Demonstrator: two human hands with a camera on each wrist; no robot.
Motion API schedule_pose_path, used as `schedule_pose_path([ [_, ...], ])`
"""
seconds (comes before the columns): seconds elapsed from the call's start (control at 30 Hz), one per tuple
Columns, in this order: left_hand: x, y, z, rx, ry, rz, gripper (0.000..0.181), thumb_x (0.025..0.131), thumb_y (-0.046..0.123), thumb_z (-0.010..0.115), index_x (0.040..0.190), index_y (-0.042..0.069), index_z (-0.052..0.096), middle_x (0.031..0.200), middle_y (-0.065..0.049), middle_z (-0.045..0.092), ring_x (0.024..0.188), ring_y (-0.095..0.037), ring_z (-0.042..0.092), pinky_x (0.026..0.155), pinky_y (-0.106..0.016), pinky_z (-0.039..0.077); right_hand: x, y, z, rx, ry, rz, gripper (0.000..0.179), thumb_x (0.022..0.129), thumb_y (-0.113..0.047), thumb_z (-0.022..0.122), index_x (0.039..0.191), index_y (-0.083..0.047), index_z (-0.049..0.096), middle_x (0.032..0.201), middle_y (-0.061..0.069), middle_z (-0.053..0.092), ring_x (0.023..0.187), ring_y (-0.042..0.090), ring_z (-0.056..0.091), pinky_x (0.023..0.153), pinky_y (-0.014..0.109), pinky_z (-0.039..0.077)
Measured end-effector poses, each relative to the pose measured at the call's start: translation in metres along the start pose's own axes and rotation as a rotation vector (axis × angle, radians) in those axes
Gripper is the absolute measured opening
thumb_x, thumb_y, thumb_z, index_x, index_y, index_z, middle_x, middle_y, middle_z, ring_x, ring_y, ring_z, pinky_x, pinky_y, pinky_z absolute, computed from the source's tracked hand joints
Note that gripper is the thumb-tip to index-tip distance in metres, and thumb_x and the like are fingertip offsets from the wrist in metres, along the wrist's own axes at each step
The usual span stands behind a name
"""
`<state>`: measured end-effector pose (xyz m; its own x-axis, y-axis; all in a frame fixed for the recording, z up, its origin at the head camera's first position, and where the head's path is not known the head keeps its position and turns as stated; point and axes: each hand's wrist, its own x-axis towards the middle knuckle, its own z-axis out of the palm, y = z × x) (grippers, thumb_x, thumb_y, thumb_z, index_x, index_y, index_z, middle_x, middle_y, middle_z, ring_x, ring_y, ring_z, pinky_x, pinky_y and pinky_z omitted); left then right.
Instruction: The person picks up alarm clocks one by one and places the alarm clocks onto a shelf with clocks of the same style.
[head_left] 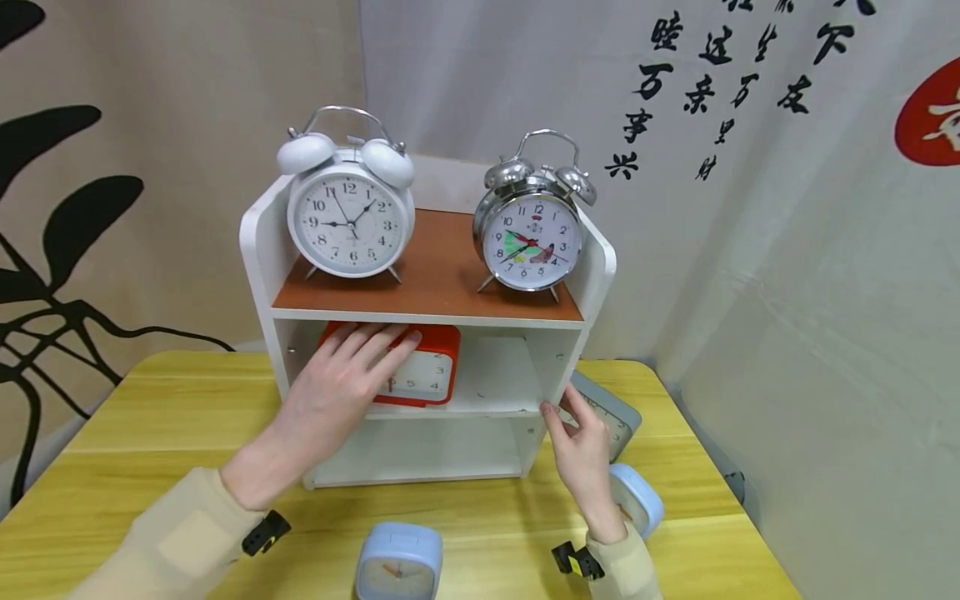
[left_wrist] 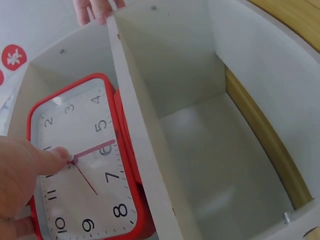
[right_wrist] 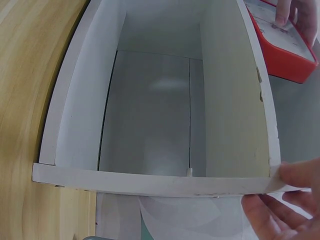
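Observation:
A red square clock (head_left: 432, 367) stands on the middle shelf of a small white shelf unit (head_left: 420, 450), at its left side. My left hand (head_left: 347, 375) grips this clock from the front, fingers over its top and the thumb (left_wrist: 52, 159) on its white face. My right hand (head_left: 583, 450) pinches the front edge of the unit's right side panel (right_wrist: 230, 186), near the middle board. In the right wrist view its thumb lies on the inner side and the other fingers on the outer side.
On the brown top board (head_left: 442, 262) stand a white twin-bell clock (head_left: 351, 221) and a silver twin-bell clock (head_left: 532, 242). A grey clock (head_left: 611, 412) leans right of the unit. Light blue clocks (head_left: 399, 560) (head_left: 637, 498) sit on the yellow wooden table (head_left: 712, 533).

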<state>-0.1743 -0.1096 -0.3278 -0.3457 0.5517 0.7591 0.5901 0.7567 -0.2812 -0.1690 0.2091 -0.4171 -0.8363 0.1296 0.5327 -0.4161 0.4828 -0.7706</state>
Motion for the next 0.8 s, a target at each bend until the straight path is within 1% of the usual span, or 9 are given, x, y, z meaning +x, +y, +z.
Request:
schedule_pose_path([
  [0.3, 0.0033, -0.0030, -0.0019, -0.023, -0.040, -0.028, 0.062, 0.078, -0.010, 0.085, 0.135, 0.005, 0.068, 0.132, -0.014, 0.074, 0.115, -0.034, 0.070, 0.095, -0.049, 0.063, -0.0001, -0.0012, 0.0003, 0.003, 0.008, -0.012, 0.046, 0.103, -0.003, 0.065, 0.148, -0.003, 0.058, 0.134, 0.023, 0.072, 0.117, 0.039, 0.073, 0.088, 0.043, 0.068],
  [0.57, 0.0041, -0.0063, -0.0010, -0.023, -0.067, -0.046, 0.061, 0.079, -0.009, 0.084, 0.136, 0.005, 0.068, 0.133, -0.015, 0.073, 0.118, -0.035, 0.070, 0.096, -0.050, 0.063, 0.0003, -0.0003, 0.0009, -0.002, 0.011, -0.012, 0.046, 0.102, -0.003, 0.066, 0.147, -0.004, 0.059, 0.133, 0.023, 0.073, 0.116, 0.038, 0.074, 0.087, 0.043, 0.068],
  [0.67, 0.0043, -0.0070, -0.0002, -0.026, -0.076, -0.048, 0.061, 0.080, -0.009, 0.084, 0.136, 0.005, 0.068, 0.135, -0.015, 0.073, 0.119, -0.035, 0.069, 0.098, -0.051, 0.062, 0.0002, -0.0004, 0.0007, -0.001, 0.009, -0.014, 0.046, 0.102, -0.003, 0.066, 0.148, -0.004, 0.059, 0.133, 0.023, 0.072, 0.117, 0.039, 0.073, 0.087, 0.043, 0.068],
  [0.8, 0.0047, -0.0079, 0.0002, -0.033, -0.076, -0.046, 0.061, 0.080, -0.010, 0.083, 0.137, 0.006, 0.068, 0.135, -0.015, 0.072, 0.120, -0.035, 0.069, 0.100, -0.052, 0.061, 0.0000, -0.0006, 0.0005, 0.000, 0.004, -0.012, 0.046, 0.103, -0.005, 0.065, 0.148, -0.004, 0.059, 0.134, 0.022, 0.072, 0.117, 0.039, 0.073, 0.087, 0.043, 0.068],
])
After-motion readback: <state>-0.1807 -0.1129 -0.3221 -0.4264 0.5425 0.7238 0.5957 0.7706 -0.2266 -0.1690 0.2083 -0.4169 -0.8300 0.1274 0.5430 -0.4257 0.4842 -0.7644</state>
